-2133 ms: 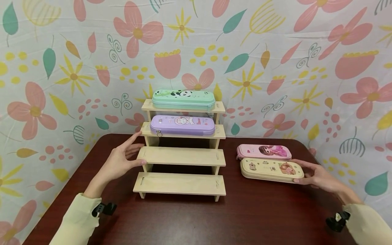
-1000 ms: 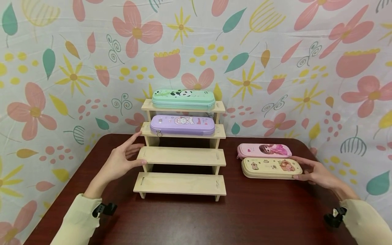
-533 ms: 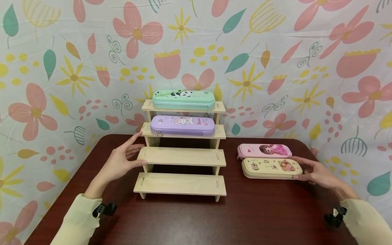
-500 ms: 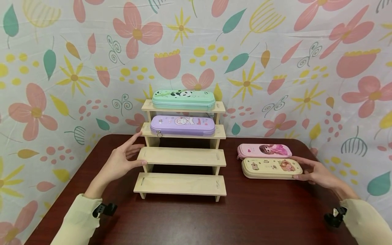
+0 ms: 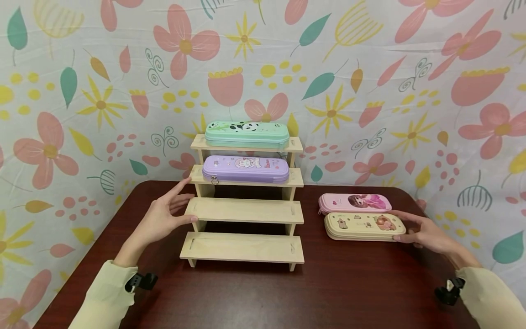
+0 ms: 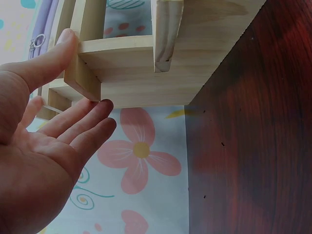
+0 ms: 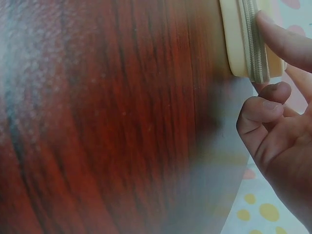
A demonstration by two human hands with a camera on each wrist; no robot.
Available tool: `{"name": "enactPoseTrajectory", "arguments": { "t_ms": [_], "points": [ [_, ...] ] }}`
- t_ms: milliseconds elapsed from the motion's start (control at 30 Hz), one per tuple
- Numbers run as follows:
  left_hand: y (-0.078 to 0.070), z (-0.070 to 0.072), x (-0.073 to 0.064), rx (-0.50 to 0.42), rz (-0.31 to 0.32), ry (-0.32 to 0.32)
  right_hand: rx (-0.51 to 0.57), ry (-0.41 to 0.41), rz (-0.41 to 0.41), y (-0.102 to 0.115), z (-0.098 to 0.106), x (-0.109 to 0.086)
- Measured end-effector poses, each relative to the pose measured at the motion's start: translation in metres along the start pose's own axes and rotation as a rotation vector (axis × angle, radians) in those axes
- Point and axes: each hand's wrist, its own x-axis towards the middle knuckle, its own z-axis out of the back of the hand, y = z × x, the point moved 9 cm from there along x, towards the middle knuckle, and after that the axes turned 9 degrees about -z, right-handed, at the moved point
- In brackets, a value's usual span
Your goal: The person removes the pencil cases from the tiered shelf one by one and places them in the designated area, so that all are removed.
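Observation:
At the left side of a four-tier wooden display stand (image 5: 242, 249), my left hand (image 5: 160, 217) touches the tier ends with thumb and index finger, its fingers fairly straight. In the left wrist view the thumb lies on a tier's end and the other fingers are spread beside it. My right hand (image 5: 425, 235) pinches the right end of a cream pencil case (image 5: 363, 226) with cartoon prints, thumb near its zipper. Directly behind it lies a pink pencil case (image 5: 357, 203) with a doll picture. A green panda pencil case (image 5: 246, 133) sits on the top tier, a purple one (image 5: 245, 168) below it.
The stand and both loose cases are on a dark reddish-brown table (image 5: 263, 297). A flower-printed cloth (image 5: 263, 59) hangs right behind the table's back edge. The two lower tiers show bare wood.
Since the earliest frame the cream pencil case has shifted slightly back and straightened beside the pink one, moved by my right hand. Over the last second both hands stay nearly still.

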Motion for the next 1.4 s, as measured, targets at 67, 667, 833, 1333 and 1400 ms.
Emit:
{"name": "enactPoseTrajectory", "arguments": {
  "t_ms": [67,667,833,1333,1400],
  "points": [
    [-0.001,0.000,0.000,0.000,0.001,-0.001,0.000,-0.002,-0.005,0.000,0.000,0.000],
    [-0.002,-0.001,0.000,-0.013,0.006,0.000,-0.061,-0.035,0.041,0.014,0.006,-0.007],
    [-0.001,-0.001,-0.001,-0.011,0.007,0.000,-0.133,-0.093,0.096,0.040,0.009,-0.010],
    [-0.001,0.000,-0.001,-0.005,-0.004,-0.002,-0.112,-0.031,0.281,0.165,-0.032,-0.004],
    [-0.001,0.000,-0.001,-0.007,-0.004,-0.001,-0.124,-0.039,0.300,0.181,-0.038,-0.003]
  ]
}}
